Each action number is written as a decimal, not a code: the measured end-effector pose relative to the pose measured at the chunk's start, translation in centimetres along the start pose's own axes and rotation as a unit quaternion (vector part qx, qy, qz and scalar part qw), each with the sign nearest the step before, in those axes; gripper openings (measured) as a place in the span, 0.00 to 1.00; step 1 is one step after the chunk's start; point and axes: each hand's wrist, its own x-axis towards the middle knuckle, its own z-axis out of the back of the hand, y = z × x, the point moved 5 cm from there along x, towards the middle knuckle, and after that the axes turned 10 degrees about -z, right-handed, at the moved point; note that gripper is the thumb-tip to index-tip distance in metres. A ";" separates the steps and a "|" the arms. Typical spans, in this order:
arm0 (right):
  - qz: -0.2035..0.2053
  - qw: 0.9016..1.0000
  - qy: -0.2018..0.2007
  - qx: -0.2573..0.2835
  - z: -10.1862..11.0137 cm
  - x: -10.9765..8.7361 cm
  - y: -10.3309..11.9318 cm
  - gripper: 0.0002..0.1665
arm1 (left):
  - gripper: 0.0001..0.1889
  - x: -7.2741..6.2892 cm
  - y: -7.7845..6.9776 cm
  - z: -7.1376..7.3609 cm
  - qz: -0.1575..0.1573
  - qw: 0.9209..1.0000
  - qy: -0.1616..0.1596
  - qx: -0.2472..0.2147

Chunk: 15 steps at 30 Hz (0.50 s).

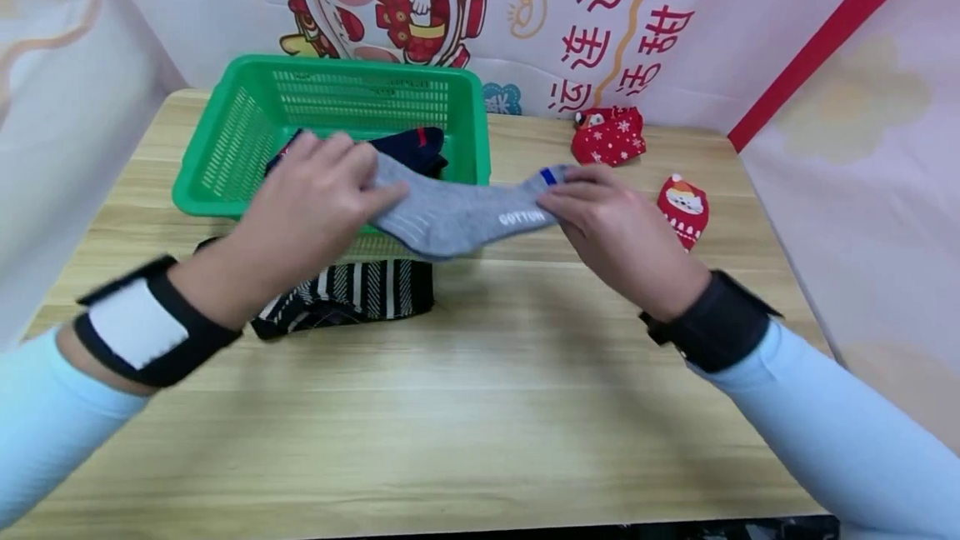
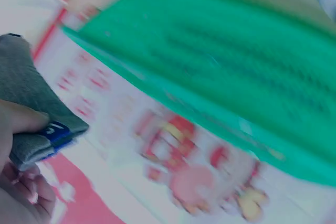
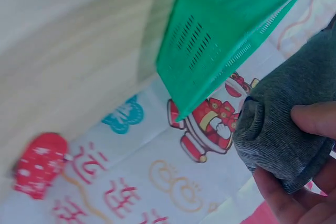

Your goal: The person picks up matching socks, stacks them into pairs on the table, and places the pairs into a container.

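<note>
A light grey sock [image 1: 457, 219] with "COTTON" lettering and a blue mark hangs stretched sideways above the table, seen in the head view. My left hand [image 1: 311, 198] pinches its left end, and my right hand [image 1: 633, 244] pinches the right end near the lettering. The left wrist view shows the thumb on the grey fabric [image 2: 26, 72] beside a blue mark. Seen from the right wrist, thumb and fingers grip a folded-looking part of the sock [image 3: 281, 124]. Part of each end is hidden by the fingers.
A green plastic basket [image 1: 480, 107] stands behind the left hand with dark navy socks [image 1: 408, 144] inside. In front of it lies a black-and-white striped sock [image 1: 371, 290]. A red snowflake-patterned item [image 1: 611, 136] and a smaller red item [image 1: 684, 207] lie at the back right.
</note>
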 end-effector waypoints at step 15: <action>0.086 0.982 0.103 -0.132 -5.6 16.8 4.9 0.15 | 0.19 -3.0 14.1 -4.0 0.020 0.970 0.233 0.059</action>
